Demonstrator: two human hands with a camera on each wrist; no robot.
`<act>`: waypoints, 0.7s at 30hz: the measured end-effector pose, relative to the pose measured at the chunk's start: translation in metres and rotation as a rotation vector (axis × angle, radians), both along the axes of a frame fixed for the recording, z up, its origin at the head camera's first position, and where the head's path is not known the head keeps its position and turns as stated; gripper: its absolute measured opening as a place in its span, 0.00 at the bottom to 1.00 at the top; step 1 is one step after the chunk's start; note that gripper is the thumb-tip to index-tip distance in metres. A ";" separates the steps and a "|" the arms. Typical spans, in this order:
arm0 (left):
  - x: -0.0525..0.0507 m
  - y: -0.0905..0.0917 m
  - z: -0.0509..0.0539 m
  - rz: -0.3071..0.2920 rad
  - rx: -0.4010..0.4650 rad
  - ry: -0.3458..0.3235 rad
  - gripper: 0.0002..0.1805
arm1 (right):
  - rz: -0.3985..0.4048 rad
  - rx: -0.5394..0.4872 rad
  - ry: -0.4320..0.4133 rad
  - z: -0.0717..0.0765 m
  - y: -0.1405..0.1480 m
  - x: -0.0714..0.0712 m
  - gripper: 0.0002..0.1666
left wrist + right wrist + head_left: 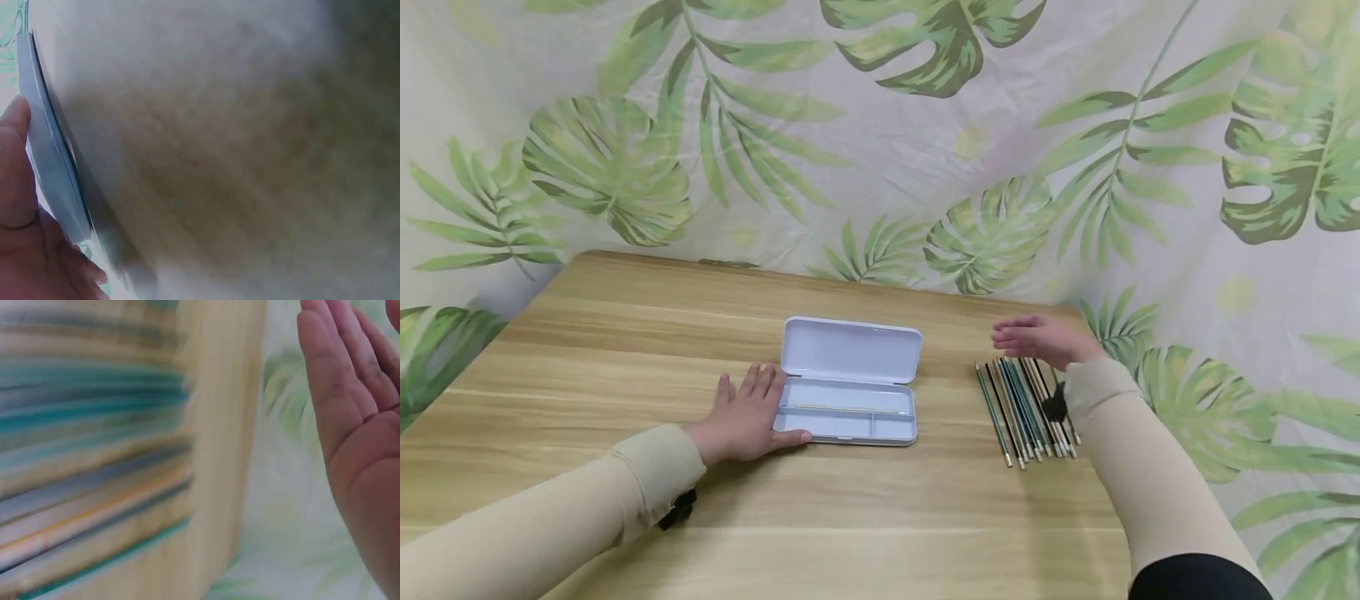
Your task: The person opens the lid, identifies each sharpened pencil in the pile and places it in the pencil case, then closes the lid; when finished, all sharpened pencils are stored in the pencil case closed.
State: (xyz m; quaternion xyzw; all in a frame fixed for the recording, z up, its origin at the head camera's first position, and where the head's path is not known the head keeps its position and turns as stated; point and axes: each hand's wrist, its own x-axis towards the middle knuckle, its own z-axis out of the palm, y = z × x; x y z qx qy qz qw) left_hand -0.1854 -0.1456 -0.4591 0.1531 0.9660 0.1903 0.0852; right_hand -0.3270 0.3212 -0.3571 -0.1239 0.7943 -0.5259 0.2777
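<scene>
A pale blue pencil case lies with its lid raised, its tray split by low dividers. A thin pale strip runs along the long divider; whether it is a pencil I cannot tell. My left hand rests at the case's left end, fingers spread and the thumb along its front edge. In the left wrist view, that thumb touches the case's side. To the right lies a row of pencils, in teal, black and wood tones. Above their far ends hovers my right hand, fingers straight, holding nothing.
The case and pencils lie on a wood-grain table. A leaf-print cloth hangs behind it and along its right side. The pencils lie near the table's right edge.
</scene>
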 end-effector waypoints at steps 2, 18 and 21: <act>0.002 -0.001 0.001 -0.003 0.009 0.017 0.68 | -0.077 -0.014 -0.023 -0.008 0.023 0.002 0.32; 0.005 0.002 0.010 -0.025 -0.034 0.003 0.65 | -0.348 -0.008 -0.060 -0.042 0.105 0.041 0.36; 0.005 0.002 0.013 -0.024 -0.032 0.003 0.64 | -0.387 0.040 -0.045 -0.047 0.110 0.046 0.36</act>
